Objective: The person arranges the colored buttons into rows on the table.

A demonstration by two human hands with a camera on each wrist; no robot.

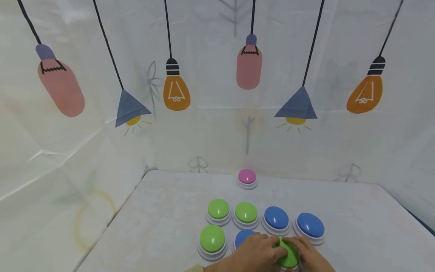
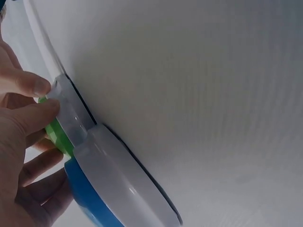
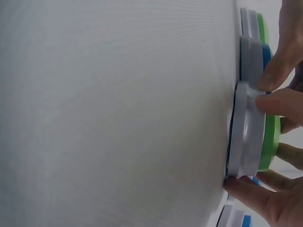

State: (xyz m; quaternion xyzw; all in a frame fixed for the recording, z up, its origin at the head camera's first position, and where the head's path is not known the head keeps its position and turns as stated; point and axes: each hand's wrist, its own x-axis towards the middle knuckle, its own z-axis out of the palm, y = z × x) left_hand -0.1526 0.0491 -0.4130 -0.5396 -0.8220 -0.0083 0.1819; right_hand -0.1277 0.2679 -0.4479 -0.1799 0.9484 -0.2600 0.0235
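The green button [image 1: 289, 255] sits at the near edge of the surface [image 1: 163, 223], between both hands, and much of it is covered: only part of its dome shows in the head view, and its white base is cut off by the bottom of the frame. The left hand [image 1: 253, 255] grasps it from the left, the right hand [image 1: 310, 257] from the right, fingers curled around its sides. In the left wrist view fingertips [image 2: 38, 87] pinch the pale rim of the base; in the right wrist view fingers [image 3: 279, 101] clamp the same rim, with the green dome [image 3: 271, 142] showing behind.

Just left of the green button a blue button [image 1: 242, 237] is half hidden under the left hand. Further left stands a lime button [image 1: 212, 238]. Behind the green button runs a row of two lime and two blue buttons, and beyond those, well apart, a pink button [image 1: 247, 176] stands alone near the backdrop [image 1: 217, 94] printed with lamps.
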